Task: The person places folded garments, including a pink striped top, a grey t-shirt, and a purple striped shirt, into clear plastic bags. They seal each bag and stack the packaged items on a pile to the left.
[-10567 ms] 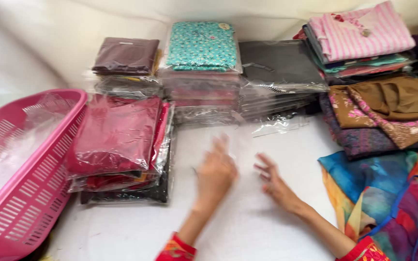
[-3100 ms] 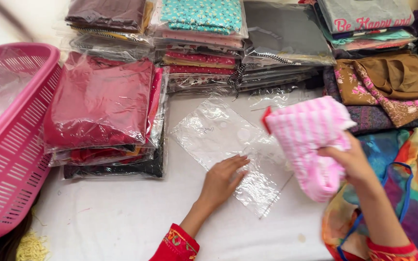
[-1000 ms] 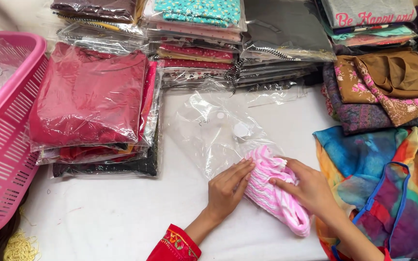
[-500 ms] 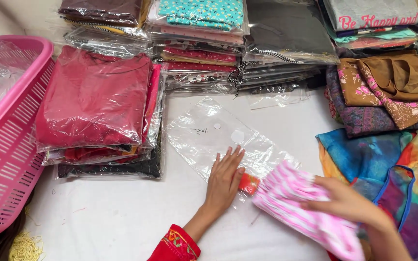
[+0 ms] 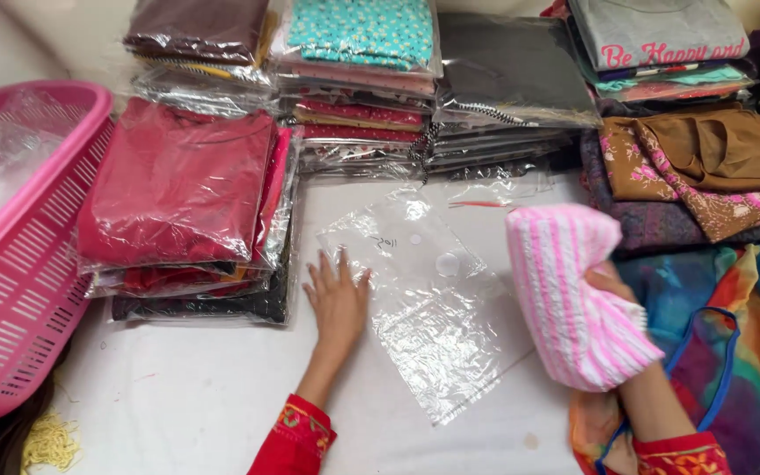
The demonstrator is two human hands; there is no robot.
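1. White cloth is covering the table [image 5: 178,413], and everything else is lying on it.
2. Pink plastic is forming the slatted basket [image 5: 19,290] sitting at the far left edge, with crumpled clear film inside it.
3. Red folded garments in clear wrapping are stacking up as a pile [image 5: 178,189] just beside the basket; more wrapped stacks are lining the back, among them 1 topped with a teal floral fabric [image 5: 358,31].
4. Multicoloured cloth [image 5: 749,334] is spreading out at the right, under the right forearm.
5. Clear and flat, the plastic bag [image 5: 424,299] is lying in the middle of the table, between the 2 hands.
6. Pink-and-white striped, the folded garment [image 5: 573,299] is being held up just right of the bag, above its right edge.
7. Fingers of the right hand [image 5: 613,286] are closing around the garment from behind, mostly hidden by it.
8. Palm down, the left hand [image 5: 338,299] is pressing on the bag's left edge, fingers spreading flat, gripping nothing.
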